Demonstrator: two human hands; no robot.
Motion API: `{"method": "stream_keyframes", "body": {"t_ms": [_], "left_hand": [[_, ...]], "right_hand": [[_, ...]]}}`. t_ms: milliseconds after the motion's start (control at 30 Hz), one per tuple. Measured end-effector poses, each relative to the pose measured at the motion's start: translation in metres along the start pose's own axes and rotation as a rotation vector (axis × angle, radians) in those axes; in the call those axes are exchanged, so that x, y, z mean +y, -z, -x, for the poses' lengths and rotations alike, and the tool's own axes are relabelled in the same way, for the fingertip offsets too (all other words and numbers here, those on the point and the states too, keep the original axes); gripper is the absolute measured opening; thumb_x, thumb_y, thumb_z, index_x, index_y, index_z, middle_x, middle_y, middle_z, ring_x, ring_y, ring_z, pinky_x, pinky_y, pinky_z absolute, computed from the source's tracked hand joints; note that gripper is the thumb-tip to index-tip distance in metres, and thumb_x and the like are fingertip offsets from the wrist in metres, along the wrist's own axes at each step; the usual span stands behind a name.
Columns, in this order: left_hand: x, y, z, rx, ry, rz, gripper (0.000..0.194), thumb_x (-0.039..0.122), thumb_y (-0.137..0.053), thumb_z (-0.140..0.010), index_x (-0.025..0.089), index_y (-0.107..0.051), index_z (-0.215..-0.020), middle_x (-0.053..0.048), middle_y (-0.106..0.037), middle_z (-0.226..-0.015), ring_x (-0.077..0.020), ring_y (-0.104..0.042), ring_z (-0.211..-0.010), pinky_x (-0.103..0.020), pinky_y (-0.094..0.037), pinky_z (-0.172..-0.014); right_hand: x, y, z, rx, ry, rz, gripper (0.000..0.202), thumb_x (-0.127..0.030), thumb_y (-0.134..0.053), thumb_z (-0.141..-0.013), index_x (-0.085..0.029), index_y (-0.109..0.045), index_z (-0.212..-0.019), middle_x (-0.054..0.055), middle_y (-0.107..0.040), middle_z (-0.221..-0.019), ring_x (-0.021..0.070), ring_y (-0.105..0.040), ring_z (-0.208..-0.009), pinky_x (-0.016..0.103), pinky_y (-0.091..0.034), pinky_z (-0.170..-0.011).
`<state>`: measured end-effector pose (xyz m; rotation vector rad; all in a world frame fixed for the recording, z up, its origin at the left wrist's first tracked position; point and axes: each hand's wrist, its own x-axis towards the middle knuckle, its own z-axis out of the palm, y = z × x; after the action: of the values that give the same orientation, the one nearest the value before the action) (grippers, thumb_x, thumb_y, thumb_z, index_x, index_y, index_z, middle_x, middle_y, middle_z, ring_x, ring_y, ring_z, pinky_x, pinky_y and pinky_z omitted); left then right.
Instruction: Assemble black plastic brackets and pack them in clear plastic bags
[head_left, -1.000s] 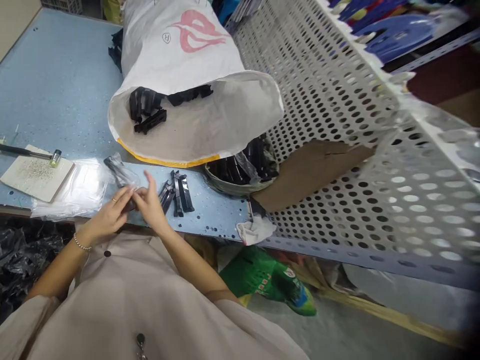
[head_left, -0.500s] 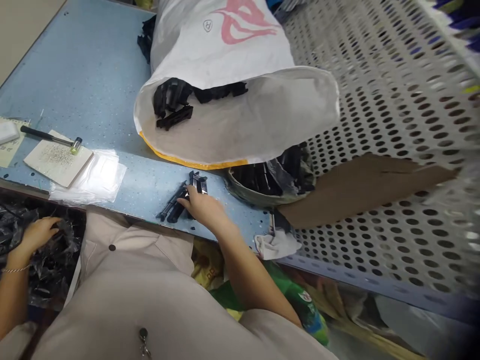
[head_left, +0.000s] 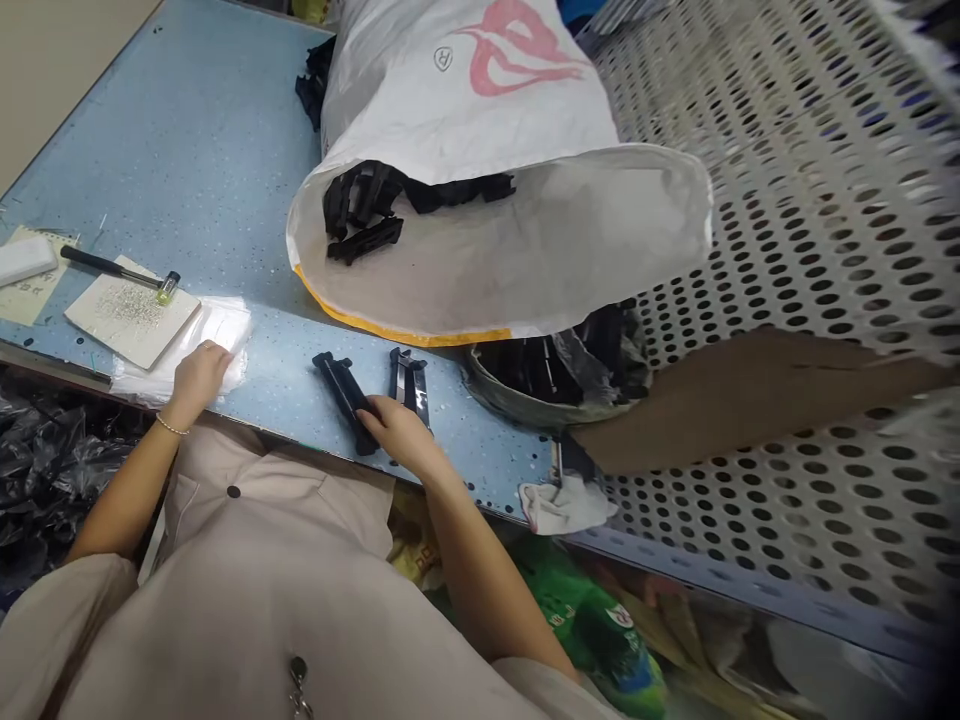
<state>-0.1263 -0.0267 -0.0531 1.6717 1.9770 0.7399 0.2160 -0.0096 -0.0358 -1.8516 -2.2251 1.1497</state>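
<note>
My right hand [head_left: 401, 432] is closed on the lower end of a long black plastic part [head_left: 343, 392] at the front of the blue table. Just beyond that hand lies another black part [head_left: 409, 380], partly covered by my fingers. My left hand [head_left: 201, 375] rests on a stack of clear plastic bags [head_left: 234, 345], fingers bent together at its right side; whether a bag is pinched between them is too small to tell. Left of the bags' middle, a pale block [head_left: 135, 320] carries a small hammer [head_left: 112, 265].
A big white sack [head_left: 465, 270] lies open towards me with black parts inside. Beside it stands a round container [head_left: 517, 405] of black parts. Brown cardboard [head_left: 720, 390] leans by a perforated metal panel [head_left: 825, 250]. A white cloth [head_left: 566, 503] hangs at the table edge [head_left: 487, 495].
My left hand has come up from the dark plastic at the lower left onto the clear bags. My right hand has separated a black part from the others and turned it the other way.
</note>
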Motion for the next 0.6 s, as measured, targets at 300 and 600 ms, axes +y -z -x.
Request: {"method": "stream_keyframes", "body": {"t_ms": [300, 600], "left_hand": [[-0.018, 0.017, -0.002, 0.017, 0.376, 0.845, 0.040, 0.044, -0.091, -0.054, 0.015, -0.070, -0.072, 0.000, -0.065, -0.071, -0.0105, -0.051, -0.063, -0.025, -0.038, -0.061], [-0.008, 0.014, 0.001, 0.109, 0.259, 0.822, 0.036, 0.031, -0.089, -0.055, 0.016, -0.057, -0.061, 0.001, -0.059, -0.068, -0.0108, -0.054, -0.065, -0.024, -0.042, -0.064]], "right_hand": [[-0.066, -0.030, -0.030, -0.336, 0.050, -1.333, 0.043, -0.051, -0.083, -0.073, -0.017, -0.072, -0.096, 0.007, -0.074, -0.088, 0.0155, -0.064, -0.071, 0.027, -0.053, -0.063], [-0.141, -0.072, -0.091, -0.565, 0.064, -1.473, 0.026, -0.034, -0.084, -0.076, -0.014, -0.071, -0.084, 0.002, -0.073, -0.074, 0.0134, -0.065, -0.066, 0.027, -0.059, -0.067]]}}
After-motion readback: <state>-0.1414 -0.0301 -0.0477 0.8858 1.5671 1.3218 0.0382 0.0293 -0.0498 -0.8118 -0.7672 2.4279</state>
